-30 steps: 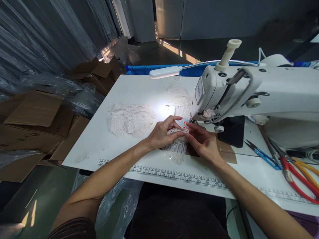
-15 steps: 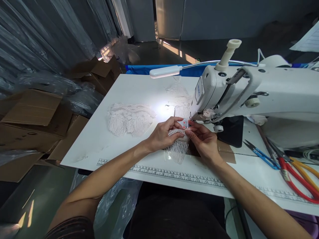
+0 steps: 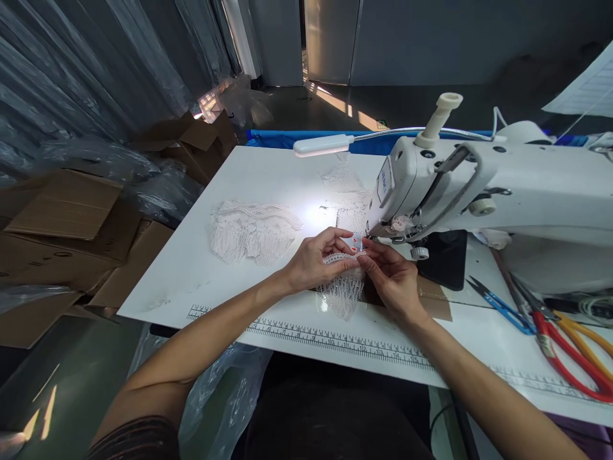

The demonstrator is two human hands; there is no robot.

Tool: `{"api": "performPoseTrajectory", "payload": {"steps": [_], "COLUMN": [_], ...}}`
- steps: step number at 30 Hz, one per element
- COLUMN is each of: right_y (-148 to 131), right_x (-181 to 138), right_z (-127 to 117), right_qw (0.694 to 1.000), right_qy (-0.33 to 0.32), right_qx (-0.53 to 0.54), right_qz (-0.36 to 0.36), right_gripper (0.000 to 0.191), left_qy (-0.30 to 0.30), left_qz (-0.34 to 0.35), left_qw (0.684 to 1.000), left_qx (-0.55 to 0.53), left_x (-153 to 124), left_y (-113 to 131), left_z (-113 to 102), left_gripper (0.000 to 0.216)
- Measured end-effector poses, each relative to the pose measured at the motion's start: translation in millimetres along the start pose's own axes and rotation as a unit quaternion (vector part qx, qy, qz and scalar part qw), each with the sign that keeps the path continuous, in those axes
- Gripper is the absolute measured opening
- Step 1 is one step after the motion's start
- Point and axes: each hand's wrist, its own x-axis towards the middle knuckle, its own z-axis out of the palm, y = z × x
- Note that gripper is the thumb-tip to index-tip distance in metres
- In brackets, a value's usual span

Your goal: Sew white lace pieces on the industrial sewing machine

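A piece of white fringed lace trim (image 3: 342,287) hangs between my hands at the front of the sewing machine (image 3: 402,172). My left hand (image 3: 318,257) pinches its scalloped upper edge from the left, thumb on top. From the right, my right hand (image 3: 390,271) grips the same edge between thumb and fingers, close under the machine's needle area. The needle itself is hidden. Just behind the fingertips shows a small plate with red marks (image 3: 355,241). More white lace (image 3: 345,182) lies on the table beyond, and another fringed lace piece (image 3: 253,231) rests flat to the left.
A lit lamp (image 3: 323,145) on a bent neck shines on the white table (image 3: 191,268). To the right lie a black phone-like slab (image 3: 445,259), blue thread snips (image 3: 502,306) and red-handled scissors (image 3: 569,358). Cardboard boxes (image 3: 62,236) stand left of the table.
The whole view has shifted slightly, so the machine and table sit a little lower. Both hands keep hold of the lace trim in nearly the same place.
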Motion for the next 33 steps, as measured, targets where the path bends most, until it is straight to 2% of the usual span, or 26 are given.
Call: {"api": "performPoseTrajectory", "payload": {"steps": [3,6,10,13,15,18,20,22,25,27,30,33], "right_y": [2,4,-7,-21,-29,-31,-26,-19,-8,-4,-3,-4], "right_x": [0,0,3,5,5,3,-1,-4,-9,-10,-10,-11], "right_z": [-1,-3,-10,-20,-28,-40,-45,-48,-50,-50,-49,-48], "right_qw": [1.0,0.997,0.974,0.947,0.923,0.866,0.838,0.823,0.823,0.829,0.834,0.841], "right_qy": [-0.02,-0.071,-0.14,-0.155,-0.154,-0.152,-0.188,-0.233,-0.244,-0.24,-0.239,-0.231], "right_qx": [-0.002,-0.031,-0.147,-0.254,-0.347,-0.47,-0.482,-0.462,-0.45,-0.444,-0.435,-0.43], "right_qz": [-0.003,0.03,0.101,0.117,0.067,-0.077,-0.173,-0.234,-0.247,-0.24,-0.239,-0.234], "right_gripper": [0.037,0.049,0.062,0.053,0.04,0.03,0.03,0.031,0.032,0.032,0.032,0.032], "left_qy": [0.007,0.006,-0.025,-0.047,-0.047,-0.032,-0.015,-0.002,0.002,-0.017,-0.103,-0.175], "left_qz": [-0.007,-0.03,-0.048,-0.05,-0.035,0.003,0.032,0.069,0.145,0.202,0.27,0.284], "left_qw": [1.0,1.0,0.997,0.987,0.977,0.967,0.957,0.935,0.887,0.857,0.813,0.784], "left_qx": [0.002,0.006,0.055,0.145,0.204,0.252,0.288,0.348,0.438,0.474,0.506,0.524], "left_x": [0,4,16,24,26,25,23,22,22,24,27,28], "left_y": [-1,-4,-13,-20,-23,-26,-27,-28,-29,-30,-31,-31], "left_z": [0,-4,-8,-6,-1,5,7,7,5,4,4,4], "left_gripper": [0.038,0.038,0.04,0.037,0.035,0.031,0.027,0.026,0.028,0.021,0.02,0.03]}}
